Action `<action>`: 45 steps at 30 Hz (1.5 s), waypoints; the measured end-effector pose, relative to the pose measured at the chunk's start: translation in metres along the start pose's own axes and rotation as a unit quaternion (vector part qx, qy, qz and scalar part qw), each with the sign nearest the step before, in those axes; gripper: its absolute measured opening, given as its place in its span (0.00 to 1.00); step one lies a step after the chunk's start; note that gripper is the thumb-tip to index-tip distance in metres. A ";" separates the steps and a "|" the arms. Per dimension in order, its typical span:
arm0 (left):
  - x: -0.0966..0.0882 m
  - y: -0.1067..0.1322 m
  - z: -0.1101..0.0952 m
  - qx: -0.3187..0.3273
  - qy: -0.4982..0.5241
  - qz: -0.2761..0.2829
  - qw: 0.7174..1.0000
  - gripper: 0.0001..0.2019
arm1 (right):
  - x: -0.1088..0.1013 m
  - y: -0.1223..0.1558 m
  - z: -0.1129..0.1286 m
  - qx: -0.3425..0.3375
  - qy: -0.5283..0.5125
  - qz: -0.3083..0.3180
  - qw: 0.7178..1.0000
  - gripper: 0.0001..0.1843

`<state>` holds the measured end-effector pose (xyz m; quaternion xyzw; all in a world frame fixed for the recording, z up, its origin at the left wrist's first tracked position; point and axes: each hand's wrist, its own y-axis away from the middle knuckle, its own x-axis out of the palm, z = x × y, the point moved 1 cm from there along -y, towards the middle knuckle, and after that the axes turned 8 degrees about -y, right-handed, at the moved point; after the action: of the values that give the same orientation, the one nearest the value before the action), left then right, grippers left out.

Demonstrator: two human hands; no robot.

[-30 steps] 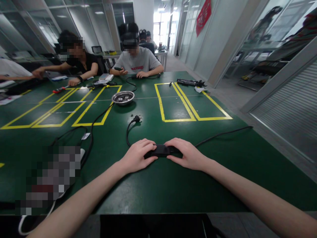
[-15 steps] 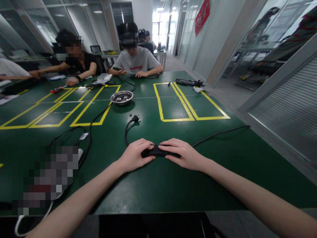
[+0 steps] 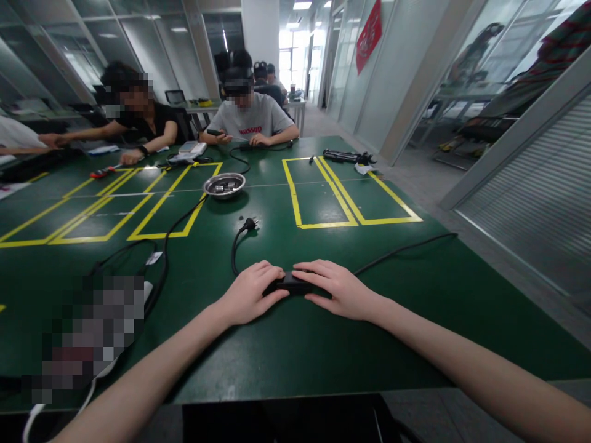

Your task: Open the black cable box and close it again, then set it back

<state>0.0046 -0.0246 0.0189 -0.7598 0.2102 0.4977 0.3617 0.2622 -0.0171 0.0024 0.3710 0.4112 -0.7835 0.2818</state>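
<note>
A black power adapter point(image 3: 295, 282) lies on the green table in front of me, held from both ends. My left hand point(image 3: 256, 292) wraps its left end, thumb along the near side and fingers over the top. From the right, my right hand point(image 3: 337, 288) grips the other end, with fingers across the top and thumb at the near edge. Both ends of the adapter are hidden under my hands. Its short cord runs from behind my left hand to a black plug point(image 3: 250, 225). A thin black cable point(image 3: 401, 251) stretches away beyond my right hand.
A metal bowl point(image 3: 224, 186) holds small metal parts. Yellow tape point(image 3: 327, 226) outlines areas on the table point(image 3: 323, 357). A pixelated object point(image 3: 99, 326) with cables lies at left. Black folded gear point(image 3: 346, 156) sits at far right. Co-workers point(image 3: 247, 117) sit across the table.
The view has shifted slightly. Both hands stay on the adapter, which seems tilted a little, showing more of its near side.
</note>
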 end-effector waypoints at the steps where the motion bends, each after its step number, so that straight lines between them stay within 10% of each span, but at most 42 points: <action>1: 0.000 0.000 -0.001 0.005 -0.011 0.001 1.000 0.09 | 0.000 0.000 0.000 -0.012 0.005 -0.007 1.000 0.25; 18: 0.005 0.001 -0.002 0.061 -0.060 -0.066 0.994 0.19 | -0.002 -0.003 0.004 -0.076 0.027 -0.072 0.994 0.19; 29: -0.005 -0.004 -0.011 -0.155 0.201 0.067 0.965 0.15 | -0.002 0.003 0.003 -0.151 0.098 -0.086 0.980 0.20; 45: 0.007 -0.001 -0.008 -0.004 -0.010 -0.074 0.997 0.14 | 0.002 -0.002 -0.001 -0.011 -0.008 -0.100 0.995 0.16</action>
<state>0.0127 -0.0303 0.0151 -0.7699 0.1473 0.4778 0.3965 0.2604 -0.0155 0.0011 0.3185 0.4526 -0.8061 0.2097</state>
